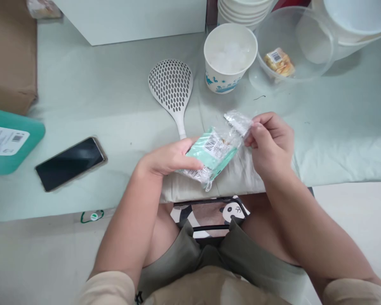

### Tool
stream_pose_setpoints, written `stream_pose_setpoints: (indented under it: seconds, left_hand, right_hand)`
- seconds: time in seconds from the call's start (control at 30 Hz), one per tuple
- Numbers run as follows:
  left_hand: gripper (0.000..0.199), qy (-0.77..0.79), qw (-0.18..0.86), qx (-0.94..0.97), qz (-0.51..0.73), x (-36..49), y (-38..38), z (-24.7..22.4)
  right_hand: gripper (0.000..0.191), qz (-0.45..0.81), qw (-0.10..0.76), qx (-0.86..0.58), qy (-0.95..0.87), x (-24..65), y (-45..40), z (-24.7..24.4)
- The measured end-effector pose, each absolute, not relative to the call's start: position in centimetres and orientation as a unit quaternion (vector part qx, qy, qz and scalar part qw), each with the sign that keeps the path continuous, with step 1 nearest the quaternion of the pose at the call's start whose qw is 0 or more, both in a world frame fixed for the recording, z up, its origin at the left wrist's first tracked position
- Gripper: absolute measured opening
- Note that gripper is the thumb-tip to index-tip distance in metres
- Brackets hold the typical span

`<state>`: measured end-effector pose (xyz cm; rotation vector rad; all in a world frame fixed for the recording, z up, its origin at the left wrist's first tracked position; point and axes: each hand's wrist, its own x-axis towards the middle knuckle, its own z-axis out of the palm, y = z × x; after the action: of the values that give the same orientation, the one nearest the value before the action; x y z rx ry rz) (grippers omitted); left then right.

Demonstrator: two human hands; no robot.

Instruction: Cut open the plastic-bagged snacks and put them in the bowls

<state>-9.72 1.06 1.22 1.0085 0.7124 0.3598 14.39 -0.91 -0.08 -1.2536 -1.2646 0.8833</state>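
My left hand (178, 156) is closed on a green packet (206, 150) in clear plastic wrap, with a barcode label on top and a small white loop at its lower edge. The fingers of my right hand (268, 142) pinch the crinkled end of the clear wrap (238, 122) to the right of the packet. Just beyond my left hand lies a grey slotted strainer (173, 87), its handle end touching or close to my fingers. A paper cup (227, 80) with whitish contents stands behind the wrap.
A phone (71, 163) and a green container (12, 137) are at the left, below a brown box (11, 55). A clear bowl (325, 63) holds a small yellow packet (279, 62) at the back right, beside stacked white tubs (352, 40). A white box (139, 19) stands behind.
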Motion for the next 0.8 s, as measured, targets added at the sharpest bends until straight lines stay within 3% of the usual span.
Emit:
stream_pose_setpoints:
  seconds: [0.1, 0.23, 0.37, 0.47, 0.53, 0.8]
  left_hand:
    - [0.055, 0.320, 0.811, 0.466, 0.151, -9.8, 0.9, 1.2]
    - [0.054, 0.342, 0.820, 0.392, 0.239, -8.7, 0.7, 1.1]
    - [0.052, 0.374, 0.797, 0.322, 0.348, -7.3, 0.7, 0.9]
    - [0.044, 0.403, 0.771, 0.319, 0.376, -6.7, 0.8, 0.7]
    - [0.039, 0.412, 0.761, 0.315, 0.390, -6.5, 0.9, 0.7]
    - [0.033, 0.441, 0.729, 0.256, 0.457, -6.8, 1.6, 1.7]
  right_hand:
    - [0.023, 0.395, 0.549, -0.534, -0.507, 14.5, -0.7, -0.5]
    - [0.022, 0.284, 0.585, -0.542, -0.532, 14.2, -1.2, -0.4]
    - [0.024, 0.193, 0.507, -0.459, -0.703, 13.2, -2.2, -0.2]
    - [0.015, 0.129, 0.454, -0.418, -0.776, 12.1, -2.7, -0.5]
    - [0.009, 0.097, 0.450, -0.428, -0.778, 11.6, -2.8, -0.7]
    - [0.017, 0.043, 0.443, -0.379, -0.812, 11.4, -3.1, -0.4]
